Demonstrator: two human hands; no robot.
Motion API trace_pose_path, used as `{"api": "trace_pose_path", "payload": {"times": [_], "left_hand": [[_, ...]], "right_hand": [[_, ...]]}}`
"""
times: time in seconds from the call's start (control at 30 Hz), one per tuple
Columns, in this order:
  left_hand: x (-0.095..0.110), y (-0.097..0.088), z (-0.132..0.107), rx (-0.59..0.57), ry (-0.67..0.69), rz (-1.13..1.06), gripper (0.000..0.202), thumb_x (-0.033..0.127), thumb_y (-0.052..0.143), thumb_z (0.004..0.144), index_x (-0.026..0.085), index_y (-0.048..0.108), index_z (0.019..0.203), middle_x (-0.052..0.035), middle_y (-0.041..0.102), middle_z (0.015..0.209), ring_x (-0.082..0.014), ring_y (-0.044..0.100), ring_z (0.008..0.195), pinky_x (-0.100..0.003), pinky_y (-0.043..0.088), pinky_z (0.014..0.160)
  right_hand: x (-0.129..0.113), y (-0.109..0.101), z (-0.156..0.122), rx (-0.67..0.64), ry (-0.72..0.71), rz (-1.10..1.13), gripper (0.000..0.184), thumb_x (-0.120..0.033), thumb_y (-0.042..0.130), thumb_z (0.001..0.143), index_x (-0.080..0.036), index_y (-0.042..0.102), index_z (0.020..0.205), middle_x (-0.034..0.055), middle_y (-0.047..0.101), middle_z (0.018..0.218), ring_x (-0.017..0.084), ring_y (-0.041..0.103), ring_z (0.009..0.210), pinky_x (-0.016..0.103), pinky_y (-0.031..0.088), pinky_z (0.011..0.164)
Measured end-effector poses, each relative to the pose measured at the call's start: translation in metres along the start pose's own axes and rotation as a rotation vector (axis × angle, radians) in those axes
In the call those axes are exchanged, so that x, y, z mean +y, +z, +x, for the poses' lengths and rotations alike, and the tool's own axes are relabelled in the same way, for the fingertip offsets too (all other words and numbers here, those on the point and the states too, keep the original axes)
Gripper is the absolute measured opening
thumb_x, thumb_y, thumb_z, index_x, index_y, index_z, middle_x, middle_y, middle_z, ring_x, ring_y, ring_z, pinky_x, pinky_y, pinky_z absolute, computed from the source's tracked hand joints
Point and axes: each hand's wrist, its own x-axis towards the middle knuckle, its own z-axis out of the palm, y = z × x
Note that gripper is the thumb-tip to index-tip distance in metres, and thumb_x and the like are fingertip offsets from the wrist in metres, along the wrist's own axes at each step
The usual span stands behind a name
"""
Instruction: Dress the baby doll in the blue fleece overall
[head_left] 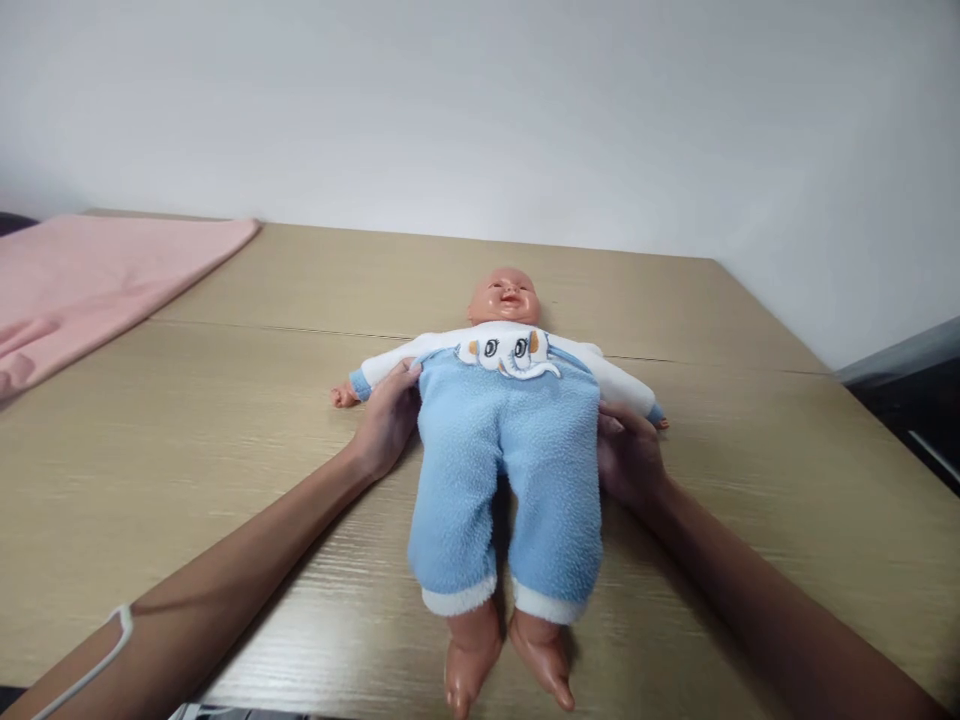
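A baby doll (480, 500) lies on its back with its head away from me and its bare feet toward me. Its light blue fleece outfit (551, 430) has white sleeves and an elephant face on the chest. My left hand (386, 420) grips the doll's side at the waist, thumb on the blue cloth and the other fingers hidden beneath. On the opposite side, my right hand (631, 455) holds the outfit below the doll's outstretched arm; part of that hand is in shadow behind the body.
The doll rests on a wooden table (262, 420) with a seam across it. A pink cloth (112, 270) is spread at the far left. Behind the table rises a pale wall (480, 120). A dark object (915, 400) stands beyond the right edge.
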Motion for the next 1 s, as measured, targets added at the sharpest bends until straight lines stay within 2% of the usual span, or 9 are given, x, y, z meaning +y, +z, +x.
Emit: {"api": "trace_pose_path", "payload": {"times": [0.13,0.27,0.43,0.53,0.63,0.87,1.0], "left_hand": [[-0.005,-0.008,0.001,-0.013,0.012,0.075,0.029,0.045,0.089,0.093,0.02,0.074,0.094,0.001,0.065,0.09,-0.0159,0.054,0.083,-0.024,0.046,0.08],[-0.006,-0.01,-0.001,-0.012,0.067,0.173,0.034,0.053,0.089,0.093,0.022,0.075,0.098,0.0014,0.066,0.093,-0.0159,0.052,0.085,-0.024,0.045,0.082],[-0.002,-0.004,-0.003,0.016,0.106,0.235,0.037,0.056,0.089,0.093,0.021,0.075,0.095,0.0015,0.061,0.088,-0.0168,0.049,0.083,-0.025,0.043,0.079],[0.0,-0.001,-0.003,0.026,0.118,0.261,0.034,0.052,0.088,0.095,0.021,0.075,0.092,0.0008,0.061,0.087,-0.0176,0.049,0.083,-0.025,0.043,0.08],[-0.001,-0.003,-0.002,0.026,0.129,0.268,0.031,0.051,0.087,0.096,0.021,0.076,0.092,0.0005,0.061,0.087,-0.0181,0.05,0.084,-0.026,0.044,0.082],[-0.006,-0.01,-0.002,0.003,0.132,0.207,0.032,0.053,0.088,0.096,0.025,0.073,0.103,0.002,0.062,0.09,-0.0171,0.051,0.086,-0.023,0.042,0.081],[-0.005,-0.008,-0.003,0.051,0.189,0.23,0.028,0.049,0.089,0.095,0.025,0.075,0.098,0.0007,0.065,0.095,-0.0182,0.053,0.091,-0.024,0.043,0.087]], "right_hand": [[0.001,-0.001,0.001,0.042,0.002,0.034,0.016,-0.041,0.072,0.082,-0.029,0.064,0.074,0.0038,0.07,0.071,0.037,0.075,0.098,0.052,0.066,0.086],[0.003,0.005,0.001,0.042,-0.031,0.01,0.02,-0.047,0.074,0.086,-0.03,0.066,0.08,0.0054,0.077,0.085,0.037,0.074,0.107,0.05,0.065,0.088],[0.007,0.01,-0.004,0.081,-0.213,-0.019,0.016,-0.045,0.076,0.093,-0.031,0.069,0.093,0.0006,0.072,0.092,0.027,0.069,0.098,0.039,0.061,0.088],[0.012,0.008,-0.006,0.122,-0.225,-0.07,0.016,-0.041,0.08,0.094,-0.029,0.069,0.097,-0.0024,0.067,0.088,0.022,0.063,0.086,0.033,0.056,0.08],[0.017,0.005,-0.005,0.172,-0.247,-0.166,0.021,-0.044,0.082,0.094,-0.028,0.07,0.101,-0.0044,0.064,0.081,0.02,0.058,0.078,0.03,0.05,0.071],[0.025,-0.003,0.004,0.331,-0.358,-0.301,0.025,-0.041,0.083,0.088,-0.026,0.067,0.099,-0.0035,0.066,0.087,0.019,0.058,0.081,0.031,0.047,0.075],[0.025,-0.005,0.003,0.415,-0.439,-0.347,0.024,-0.037,0.082,0.086,-0.026,0.066,0.1,-0.0012,0.066,0.092,0.021,0.06,0.086,0.034,0.048,0.08]]}}
